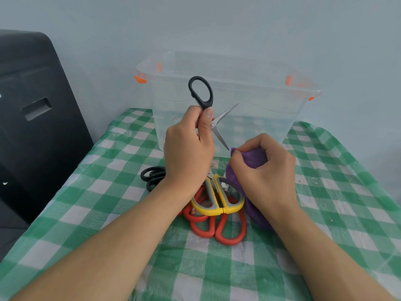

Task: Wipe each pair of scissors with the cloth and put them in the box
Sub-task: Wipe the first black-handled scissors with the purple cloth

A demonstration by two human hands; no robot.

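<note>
My left hand (188,146) grips a pair of black-handled scissors (201,94) by one handle, raised above the table with the blades spread apart. The lower blade tip touches the purple cloth (253,158), which my right hand (264,170) holds bunched in curled fingers. Behind them stands the clear plastic box (271,109) with orange clips, open at the top. On the table under my hands lie yellow-and-grey scissors (217,203), red-handled scissors (225,231) and another black pair (152,175), partly hidden by my left wrist.
A green-and-white checked tablecloth (347,213) covers the table. A black chair back (36,118) stands at the left edge. A pale wall rises right behind the box.
</note>
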